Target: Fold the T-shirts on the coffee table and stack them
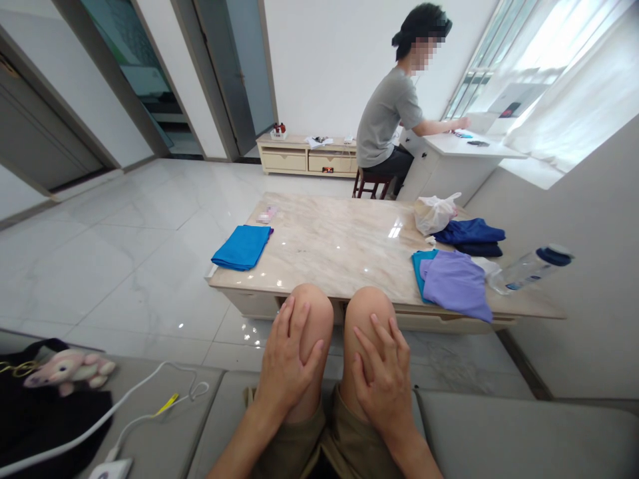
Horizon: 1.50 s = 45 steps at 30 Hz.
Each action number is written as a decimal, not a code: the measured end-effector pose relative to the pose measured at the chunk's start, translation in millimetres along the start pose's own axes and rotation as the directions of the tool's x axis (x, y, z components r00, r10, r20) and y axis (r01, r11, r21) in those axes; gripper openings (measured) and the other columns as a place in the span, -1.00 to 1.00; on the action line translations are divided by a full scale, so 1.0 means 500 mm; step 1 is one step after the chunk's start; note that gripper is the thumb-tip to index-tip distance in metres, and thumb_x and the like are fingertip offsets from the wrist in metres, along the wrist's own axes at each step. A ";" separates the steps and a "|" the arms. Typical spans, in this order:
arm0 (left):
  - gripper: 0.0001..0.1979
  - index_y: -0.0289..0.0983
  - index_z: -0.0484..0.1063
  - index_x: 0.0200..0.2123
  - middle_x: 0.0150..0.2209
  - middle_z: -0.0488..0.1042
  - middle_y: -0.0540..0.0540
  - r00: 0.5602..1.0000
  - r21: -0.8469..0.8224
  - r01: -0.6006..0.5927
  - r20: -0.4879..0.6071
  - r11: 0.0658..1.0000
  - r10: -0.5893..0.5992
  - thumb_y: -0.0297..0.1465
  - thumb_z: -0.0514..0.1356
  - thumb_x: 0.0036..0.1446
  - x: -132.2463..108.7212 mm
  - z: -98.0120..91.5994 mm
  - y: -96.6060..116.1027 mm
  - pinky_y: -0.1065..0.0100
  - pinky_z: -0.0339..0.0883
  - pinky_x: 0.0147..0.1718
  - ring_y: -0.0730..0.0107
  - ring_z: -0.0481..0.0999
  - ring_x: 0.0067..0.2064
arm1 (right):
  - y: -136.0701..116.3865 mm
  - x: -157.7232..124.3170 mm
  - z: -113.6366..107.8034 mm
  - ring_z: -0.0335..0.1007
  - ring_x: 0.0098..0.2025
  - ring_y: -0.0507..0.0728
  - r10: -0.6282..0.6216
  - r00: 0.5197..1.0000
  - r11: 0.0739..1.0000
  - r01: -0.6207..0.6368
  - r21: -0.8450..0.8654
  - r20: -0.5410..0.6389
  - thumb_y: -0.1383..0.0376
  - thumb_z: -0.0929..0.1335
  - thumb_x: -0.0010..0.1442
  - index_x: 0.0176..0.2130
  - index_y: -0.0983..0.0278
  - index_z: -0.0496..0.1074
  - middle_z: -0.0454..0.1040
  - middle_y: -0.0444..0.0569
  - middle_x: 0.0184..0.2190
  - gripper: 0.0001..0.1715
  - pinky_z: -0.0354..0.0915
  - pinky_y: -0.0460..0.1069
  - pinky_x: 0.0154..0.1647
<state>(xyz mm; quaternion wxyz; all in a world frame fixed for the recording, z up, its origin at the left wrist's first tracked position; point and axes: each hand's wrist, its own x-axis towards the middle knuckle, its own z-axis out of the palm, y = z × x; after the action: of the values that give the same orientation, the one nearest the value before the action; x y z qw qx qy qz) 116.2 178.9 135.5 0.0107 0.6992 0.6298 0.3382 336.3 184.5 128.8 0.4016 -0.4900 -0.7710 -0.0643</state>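
My left hand [288,362] lies flat on my left knee, fingers stretched out and holding nothing. Flat on my right knee rests my right hand [382,376], fingers spread and empty. I sit on a grey sofa facing a marble coffee table [339,246]. A folded blue cloth [243,246] lies on the table's left end. At the right end lie a purple cloth [456,283] over a teal one [417,265] and a dark blue folded cloth [472,236]. Both hands are well short of the table.
A white plastic bag [436,213] and a lying clear bottle with a dark cap [529,268] are on the table's right side. A person in a grey shirt [387,120] sits at a white desk beyond. A pink plush toy [67,368] and white cable [134,392] lie on the sofa.
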 end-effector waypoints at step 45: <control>-0.18 -0.04 -0.04 0.67 0.63 0.14 -0.28 0.999 -0.003 -0.021 -0.024 1.000 0.021 -0.28 0.21 0.48 -0.002 0.004 -0.007 -0.16 0.30 0.48 -0.11 0.21 0.60 | 0.000 0.000 -0.001 0.08 0.62 0.55 0.000 1.000 1.000 0.000 0.015 -0.013 0.45 0.40 0.42 0.28 0.20 0.54 0.36 0.16 0.51 -0.50 0.34 0.54 0.44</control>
<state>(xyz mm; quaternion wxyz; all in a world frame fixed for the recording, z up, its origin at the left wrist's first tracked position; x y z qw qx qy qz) 114.4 179.4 132.0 0.0009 0.7018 0.6218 0.3476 336.7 184.3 129.3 0.4102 -0.4867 -0.7688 -0.0618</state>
